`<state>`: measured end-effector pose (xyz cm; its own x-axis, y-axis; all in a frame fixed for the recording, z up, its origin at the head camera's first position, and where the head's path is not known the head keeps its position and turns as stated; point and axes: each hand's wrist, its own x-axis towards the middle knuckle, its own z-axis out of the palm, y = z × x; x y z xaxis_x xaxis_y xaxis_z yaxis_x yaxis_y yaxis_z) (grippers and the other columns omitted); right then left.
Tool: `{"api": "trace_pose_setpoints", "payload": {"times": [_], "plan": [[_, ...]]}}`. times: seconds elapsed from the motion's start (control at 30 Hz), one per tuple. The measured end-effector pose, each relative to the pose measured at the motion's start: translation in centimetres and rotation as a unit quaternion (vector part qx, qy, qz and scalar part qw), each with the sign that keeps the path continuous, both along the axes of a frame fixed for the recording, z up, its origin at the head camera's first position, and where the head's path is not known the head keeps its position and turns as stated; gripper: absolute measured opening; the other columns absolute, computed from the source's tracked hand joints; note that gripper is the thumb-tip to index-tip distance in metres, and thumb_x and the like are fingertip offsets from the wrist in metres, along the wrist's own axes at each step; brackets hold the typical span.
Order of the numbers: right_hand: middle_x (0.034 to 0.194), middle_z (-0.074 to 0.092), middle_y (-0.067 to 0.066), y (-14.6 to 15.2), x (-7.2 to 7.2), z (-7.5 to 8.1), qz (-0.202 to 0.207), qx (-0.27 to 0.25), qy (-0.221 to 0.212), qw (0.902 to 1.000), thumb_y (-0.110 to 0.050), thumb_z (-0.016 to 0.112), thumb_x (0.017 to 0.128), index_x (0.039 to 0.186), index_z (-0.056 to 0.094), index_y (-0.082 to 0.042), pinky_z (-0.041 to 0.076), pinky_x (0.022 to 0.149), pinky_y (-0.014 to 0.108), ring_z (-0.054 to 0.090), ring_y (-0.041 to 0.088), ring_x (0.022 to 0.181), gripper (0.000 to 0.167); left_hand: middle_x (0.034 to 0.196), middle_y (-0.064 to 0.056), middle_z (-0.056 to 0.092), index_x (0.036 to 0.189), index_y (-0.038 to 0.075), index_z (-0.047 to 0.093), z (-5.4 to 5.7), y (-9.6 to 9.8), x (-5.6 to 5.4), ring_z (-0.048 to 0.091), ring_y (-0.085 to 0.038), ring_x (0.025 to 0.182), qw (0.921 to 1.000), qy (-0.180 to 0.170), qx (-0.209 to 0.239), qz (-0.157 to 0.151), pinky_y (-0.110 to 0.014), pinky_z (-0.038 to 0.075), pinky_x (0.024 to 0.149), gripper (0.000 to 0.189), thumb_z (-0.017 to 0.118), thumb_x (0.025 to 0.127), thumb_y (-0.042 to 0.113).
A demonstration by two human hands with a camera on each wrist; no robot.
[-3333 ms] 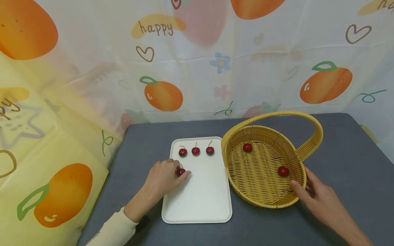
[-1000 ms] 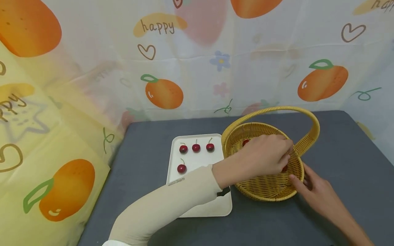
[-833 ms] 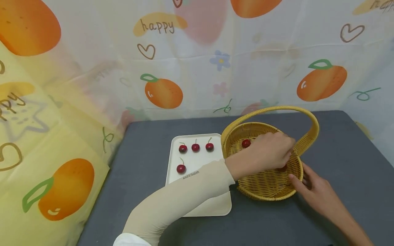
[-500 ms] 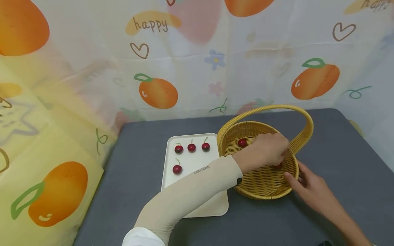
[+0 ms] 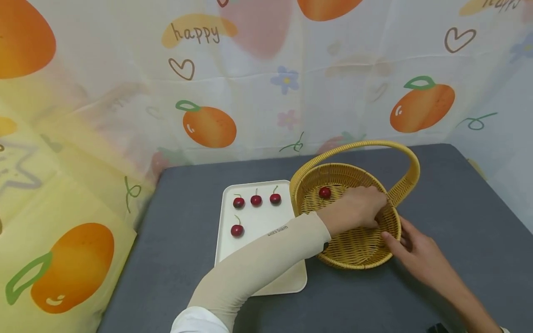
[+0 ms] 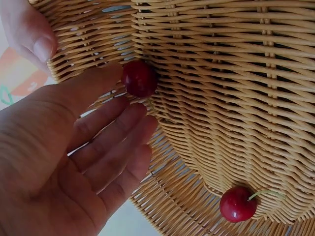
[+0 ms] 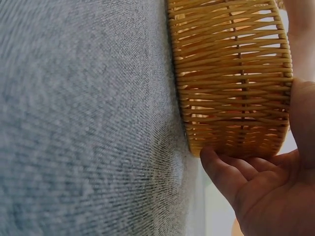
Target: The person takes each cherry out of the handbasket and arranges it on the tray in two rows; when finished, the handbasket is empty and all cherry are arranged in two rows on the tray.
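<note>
Two bare hands work over a grey counter [image 5: 466,203], seen from above. A round wicker basket [image 5: 351,252] sits just right of a white tray [image 5: 262,222]; its tall handle [image 5: 366,143] arches over the far side. Four tray cherries [image 5: 256,200] lie with stems on: three in a row at the far end, one below the leftmost.

The left hand [image 5: 359,206] reaches across the tray into the basket, near its right wall. In the left wrist view its thumb and bent fingers are parted, their tips at the near cherry [image 6: 140,78], which lies by the basket's wall; the thumb seems to touch its side, but no closed grip shows. The far cherry [image 5: 325,193] lies in the basket's far left part, apart from the hand.

The right hand [image 5: 420,249] is clamped on the basket's right side, thumb at the rim, fingers against the outer wall.

The step in hand looks like taking hold of the near cherry. To do it well, thumb and forefinger should meet on opposite sides of the fruit, pressing lightly, since something round and smooth will probably roll or slip against the weave. The right hand does best to brace the basket without tilting it. The sleeve [image 5: 266,259] spans the tray, so the forearm should ride high enough to miss the cherries there.
</note>
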<state>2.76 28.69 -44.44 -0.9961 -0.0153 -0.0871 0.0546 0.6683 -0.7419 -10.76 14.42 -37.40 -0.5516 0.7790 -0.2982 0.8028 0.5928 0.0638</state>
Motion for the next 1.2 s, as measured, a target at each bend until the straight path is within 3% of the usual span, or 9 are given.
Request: {"api": "trace_pose_setpoints", "payload": {"times": [0.47,0.9,1.07,1.2], "plan": [[0.145,0.055,0.036,0.1,-0.2,-0.4,-0.004,0.012,0.010,0.9999,-0.039,0.054,0.111,0.166,0.023,0.001,0.058,0.082,0.029,0.066,0.045,0.124,0.075,0.105,0.012,0.067,0.105,0.029,0.071,-0.5,0.4,0.1,0.063,-0.006,0.089,0.9999,0.003,-0.013,0.001,-0.028,0.055,0.077,0.016,0.081,0.095,0.036],[0.147,0.053,0.037,-0.3,-0.2,-0.1,0.000,0.008,0.008,0.9999,-0.039,0.053,0.112,0.166,0.022,0.002,0.060,0.083,0.041,0.065,0.047,0.124,0.074,0.103,0.013,0.064,0.097,0.029,0.065,-0.4,-0.2,-0.3,0.059,-0.005,0.085,0.9996,0.023,-0.016,-0.009,-0.028,0.053,0.075,0.016,0.078,0.096,0.038],[0.146,0.053,0.037,-0.3,-0.2,0.0,0.002,0.002,0.003,1.0000,-0.039,0.051,0.113,0.166,0.020,0.002,0.060,0.081,0.038,0.066,0.047,0.123,0.074,0.094,0.013,0.062,0.093,0.029,0.064,-0.1,-1.1,-0.5,0.058,-0.005,0.079,0.9993,0.033,-0.001,-0.014,-0.028,0.051,0.069,0.017,0.075,0.097,0.042],[0.145,0.055,0.037,-0.2,0.0,0.1,-0.003,0.004,-0.002,1.0000,-0.040,0.050,0.113,0.167,0.019,0.001,0.060,0.079,0.037,0.066,0.047,0.122,0.075,0.089,0.013,0.060,0.090,0.029,0.062,0.6,-1.8,0.0,0.057,-0.005,0.074,0.9986,0.044,0.019,-0.022,-0.028,0.049,0.065,0.017,0.073,0.097,0.040]]}}
